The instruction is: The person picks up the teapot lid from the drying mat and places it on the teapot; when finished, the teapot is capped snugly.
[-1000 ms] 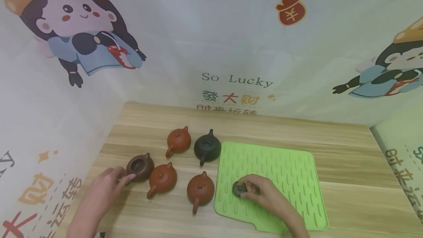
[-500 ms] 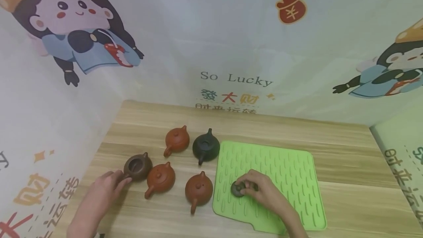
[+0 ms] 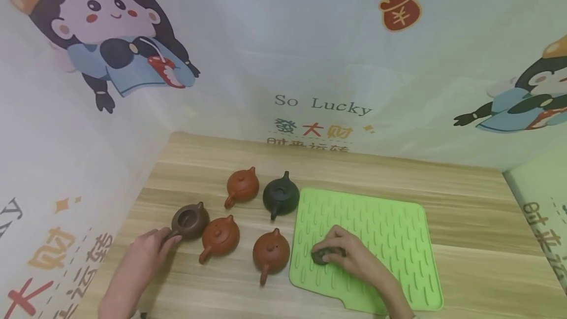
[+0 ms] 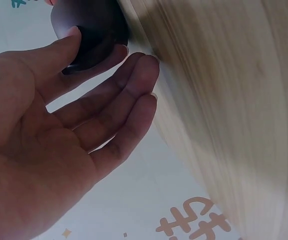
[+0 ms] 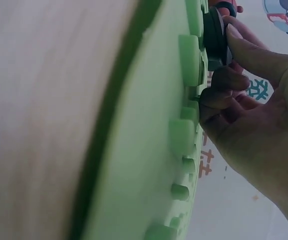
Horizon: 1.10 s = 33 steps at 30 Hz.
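At the left, my left hand (image 3: 152, 250) pinches the handle of a lidless brown teapot (image 3: 190, 230) between thumb and index finger. In the left wrist view the teapot (image 4: 91, 25) is dark and only partly in frame, and the other fingers of the left hand (image 4: 49, 125) are bent and free. My right hand (image 3: 352, 255) pinches a small dark teapot lid (image 3: 317, 257) low over the green ridged mat (image 3: 385, 220). From the right wrist, the lid (image 5: 214, 40) appears edge-on at the mat's surface. Another dark bit shows behind the right fingers; its kind is unclear.
A reddish teapot (image 3: 220, 236) stands right beside the brown one. Two more reddish teapots (image 3: 242, 185) (image 3: 271, 252) and a black teapot (image 3: 281, 196) stand between it and the mat. A printed cloth (image 3: 248, 38) walls the wooden table (image 3: 478, 220).
The right fingers have come down further over the lid and cover more of it. My left hand has closed in on the brown teapot's handle. The view has shifted slightly.
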Available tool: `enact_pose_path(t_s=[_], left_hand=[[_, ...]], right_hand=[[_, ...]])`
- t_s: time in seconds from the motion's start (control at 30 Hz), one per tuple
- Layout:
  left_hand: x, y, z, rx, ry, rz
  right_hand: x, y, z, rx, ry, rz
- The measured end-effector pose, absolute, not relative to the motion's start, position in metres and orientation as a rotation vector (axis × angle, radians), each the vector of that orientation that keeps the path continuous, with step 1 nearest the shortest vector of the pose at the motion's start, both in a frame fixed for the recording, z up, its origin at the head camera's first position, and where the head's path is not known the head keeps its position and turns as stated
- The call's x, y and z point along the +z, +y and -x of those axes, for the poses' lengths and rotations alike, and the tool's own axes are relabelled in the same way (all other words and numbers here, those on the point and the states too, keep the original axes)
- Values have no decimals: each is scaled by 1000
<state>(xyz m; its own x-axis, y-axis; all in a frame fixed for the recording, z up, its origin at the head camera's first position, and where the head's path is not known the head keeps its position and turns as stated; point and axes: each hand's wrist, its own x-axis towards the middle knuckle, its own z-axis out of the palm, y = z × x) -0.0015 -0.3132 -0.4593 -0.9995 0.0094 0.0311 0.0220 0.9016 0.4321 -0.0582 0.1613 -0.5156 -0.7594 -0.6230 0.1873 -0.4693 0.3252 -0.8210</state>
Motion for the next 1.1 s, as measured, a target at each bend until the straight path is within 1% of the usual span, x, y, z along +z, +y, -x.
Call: enact_pose_path(t_s=[0.1,0.3,0.47,0.53,0.6,0.73,0.97,1.1], left_hand=[[-460,-313,1,-685,-3029,32],[-461,-312,-1,-676,-3017,47],[-462,-313,0,-686,-3009,64],[-468,-316,2,-696,-2983,90],[-484,-325,7,-668,-2909,148],[-500,-333,13,-648,-2811,203],[-466,-317,5,-666,-2976,92],[-464,-315,0,-676,-3012,58]], right_hand=[[-508,160,56,-1411,2437,1009],[-484,153,51,-1402,2442,836],[-474,149,49,-1408,2437,684],[-472,147,50,-1407,2450,658],[-470,146,51,-1413,2464,657],[-463,140,56,-1424,2489,681],[-453,124,59,-1430,2471,677],[-448,111,63,-1433,2456,722]])
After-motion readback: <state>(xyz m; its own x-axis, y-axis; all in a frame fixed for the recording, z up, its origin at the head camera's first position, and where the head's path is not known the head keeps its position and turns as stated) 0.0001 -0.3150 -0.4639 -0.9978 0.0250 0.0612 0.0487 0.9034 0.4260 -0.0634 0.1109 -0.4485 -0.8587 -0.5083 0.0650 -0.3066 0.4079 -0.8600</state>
